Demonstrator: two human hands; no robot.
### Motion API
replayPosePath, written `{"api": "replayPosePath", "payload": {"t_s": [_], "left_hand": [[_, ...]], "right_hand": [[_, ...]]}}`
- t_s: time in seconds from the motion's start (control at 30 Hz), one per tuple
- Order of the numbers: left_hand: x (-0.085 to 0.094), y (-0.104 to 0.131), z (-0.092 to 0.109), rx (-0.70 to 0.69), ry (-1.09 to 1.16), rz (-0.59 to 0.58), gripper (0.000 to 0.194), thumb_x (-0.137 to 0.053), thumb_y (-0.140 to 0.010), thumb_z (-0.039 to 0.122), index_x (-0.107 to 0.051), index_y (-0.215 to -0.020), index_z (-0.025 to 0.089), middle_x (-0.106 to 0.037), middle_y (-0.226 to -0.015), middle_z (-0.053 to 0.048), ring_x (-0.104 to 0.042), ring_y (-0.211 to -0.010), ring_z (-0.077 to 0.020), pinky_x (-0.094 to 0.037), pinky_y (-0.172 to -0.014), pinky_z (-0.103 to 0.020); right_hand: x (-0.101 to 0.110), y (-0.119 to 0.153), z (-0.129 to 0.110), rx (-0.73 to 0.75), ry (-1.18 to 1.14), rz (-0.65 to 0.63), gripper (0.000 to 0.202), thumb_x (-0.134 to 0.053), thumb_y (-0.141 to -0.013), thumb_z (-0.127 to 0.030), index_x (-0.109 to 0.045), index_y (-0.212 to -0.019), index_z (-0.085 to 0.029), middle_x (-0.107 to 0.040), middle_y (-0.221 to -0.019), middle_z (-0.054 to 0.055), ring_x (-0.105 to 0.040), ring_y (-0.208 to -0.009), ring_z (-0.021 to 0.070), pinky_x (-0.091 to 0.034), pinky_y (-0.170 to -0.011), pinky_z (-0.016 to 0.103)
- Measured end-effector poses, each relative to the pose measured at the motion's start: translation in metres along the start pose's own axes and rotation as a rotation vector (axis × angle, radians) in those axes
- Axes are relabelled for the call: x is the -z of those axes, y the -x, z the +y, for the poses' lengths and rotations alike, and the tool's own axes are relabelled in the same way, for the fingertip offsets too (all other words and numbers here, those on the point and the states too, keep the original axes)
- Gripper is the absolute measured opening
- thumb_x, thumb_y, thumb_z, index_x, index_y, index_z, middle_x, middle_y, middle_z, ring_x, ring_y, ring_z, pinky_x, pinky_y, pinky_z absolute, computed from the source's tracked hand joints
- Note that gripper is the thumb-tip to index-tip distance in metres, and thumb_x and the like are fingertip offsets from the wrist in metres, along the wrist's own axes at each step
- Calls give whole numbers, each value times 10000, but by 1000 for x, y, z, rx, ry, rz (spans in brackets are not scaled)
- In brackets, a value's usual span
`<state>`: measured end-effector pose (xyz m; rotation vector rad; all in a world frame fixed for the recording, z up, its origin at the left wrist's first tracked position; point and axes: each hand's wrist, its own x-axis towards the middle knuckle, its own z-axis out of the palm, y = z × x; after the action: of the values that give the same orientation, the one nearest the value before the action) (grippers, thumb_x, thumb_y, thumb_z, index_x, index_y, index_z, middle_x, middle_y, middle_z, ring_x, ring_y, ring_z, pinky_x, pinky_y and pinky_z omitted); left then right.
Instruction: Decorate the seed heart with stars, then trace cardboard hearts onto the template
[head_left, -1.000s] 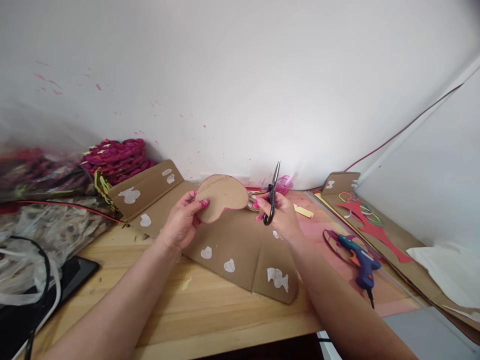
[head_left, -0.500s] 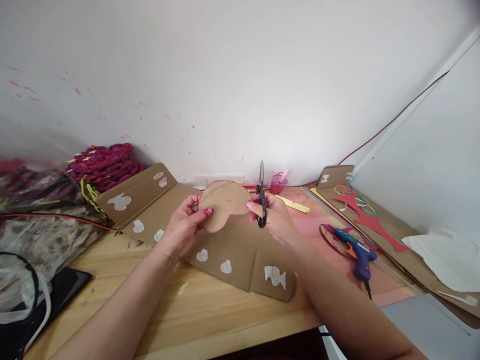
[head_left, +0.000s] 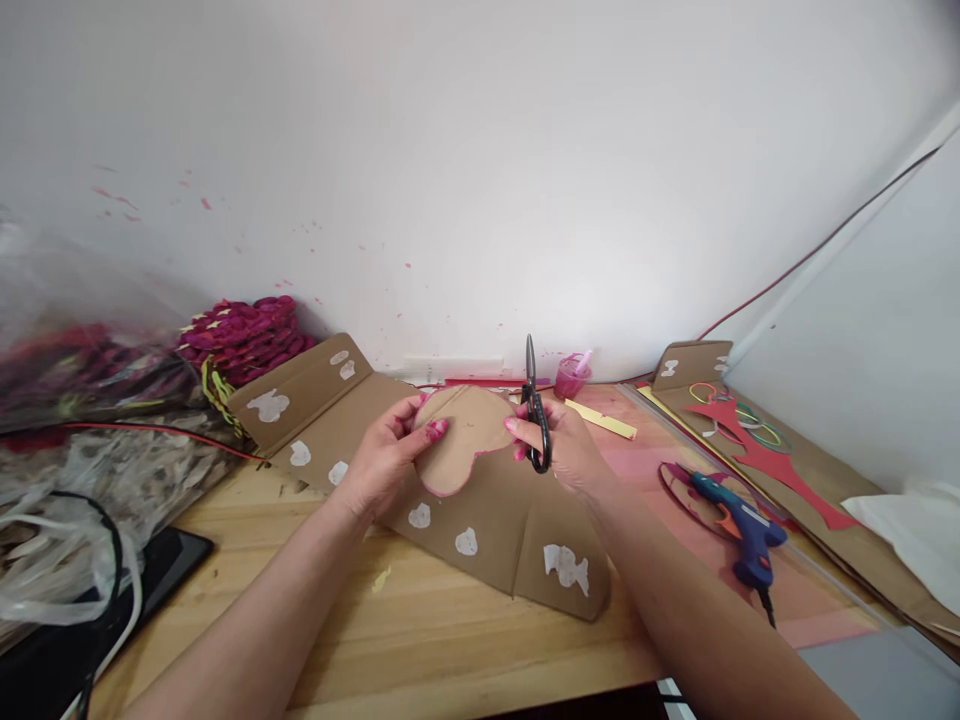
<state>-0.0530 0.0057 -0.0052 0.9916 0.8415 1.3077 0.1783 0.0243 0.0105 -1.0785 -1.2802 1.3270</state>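
A rounded, heart-like cardboard cutout point(head_left: 469, 435) with a pink edge is held up between both hands. My left hand point(head_left: 390, 450) grips its left side, thumb lying across the front face. At the right edge, my right hand point(head_left: 559, 440) pinches the cutout between thumb and fingers. The same hand also carries black-handled scissors point(head_left: 538, 420), their blades pointing up and pressed together. Below the hands lies a folded cardboard sheet point(head_left: 480, 570) with white torn-paper patches, flat on the wooden table point(head_left: 337, 640).
A blue glue gun point(head_left: 739, 525) rests on the pink mat at right, near red paper strips point(head_left: 787, 475). A pink paint cup point(head_left: 572, 377) and a yellow strip point(head_left: 602, 420) stand further back. Magenta bundles point(head_left: 251, 340) and plastic bags point(head_left: 150, 480) crowd the left.
The cutout has been tilted, its lower lobe now hanging further down. The whole view has shifted slightly left, so things appear further right. Both hands keep their holds.
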Motion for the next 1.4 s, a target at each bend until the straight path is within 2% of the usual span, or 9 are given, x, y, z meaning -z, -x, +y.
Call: {"api": "replayPosePath", "payload": {"t_s": [0.2,0.43,0.77,0.87,0.93,1.07,1.13,1.3,1.4], "left_hand": [[4,-1,-2,-14,-20,48,392,-922,-672,380,-772,-978,186,-769,-930,-41,-670,-810,-138,-535,-710,-207],[4,-4,-2,-34,-48,103,420,-962,-593,360,-790,-936,190,-776,-899,-42,-661,-806,-139,-521,-711,-211],[5,-3,-1,122,-121,-30,529,-971,-562,350,-755,-1017,187,-739,-878,-21,-655,-725,-130,-527,-665,-235],[6,-4,-2,134,-141,-52,471,-964,-574,363,-736,-939,170,-707,-837,-6,-622,-698,-106,-497,-624,-203],[7,-5,-1,91,-122,-6,455,-965,-559,381,-700,-858,163,-677,-786,10,-589,-663,-94,-469,-578,-188],[11,-11,2,20,-106,233,560,-976,-447,459,-613,-769,180,-621,-703,40,-535,-608,-100,-450,-514,-204],[14,-14,2,13,-123,321,600,-973,-399,477,-600,-769,186,-620,-707,41,-536,-615,-104,-459,-524,-212],[16,-17,1,38,-165,336,607,-961,-358,456,-602,-770,192,-628,-707,35,-558,-620,-118,-479,-549,-236],[15,-15,3,55,-187,312,595,-962,-374,447,-599,-773,196,-633,-705,32,-562,-619,-127,-480,-547,-244]], "right_hand": [[-3,3,2,-46,90,-104,359,-905,-630,-336,-632,-805,-180,-628,-631,-46,-626,-484,129,-382,-465,227],[-2,0,6,-44,85,-67,377,-897,-655,-394,-643,-830,-179,-640,-647,-41,-625,-478,119,-374,-458,219],[-2,-4,6,-24,23,14,406,-927,-588,-385,-676,-824,-171,-660,-648,-27,-625,-481,124,-410,-462,228],[0,-5,7,22,9,3,412,-896,-638,-472,-666,-815,-180,-648,-618,-22,-610,-489,126,-440,-481,240],[4,-8,7,57,25,14,444,-862,-668,-543,-653,-833,-188,-647,-636,-16,-607,-507,131,-474,-502,255],[19,-14,5,97,368,113,519,-679,-786,-700,-615,-899,-198,-651,-696,2,-629,-567,147,-515,-552,274],[29,-18,3,79,541,148,518,-615,-828,-710,-616,-902,-197,-663,-713,11,-638,-580,155,-498,-544,268],[54,-18,-6,26,905,237,379,-730,-789,-536,-626,-684,-187,-654,-646,31,-621,-620,181,-380,-531,261],[65,-14,-9,-13,1141,296,383,-712,-811,-459,-595,-574,-183,-657,-622,76,-634,-672,216,-344,-561,285]]}}
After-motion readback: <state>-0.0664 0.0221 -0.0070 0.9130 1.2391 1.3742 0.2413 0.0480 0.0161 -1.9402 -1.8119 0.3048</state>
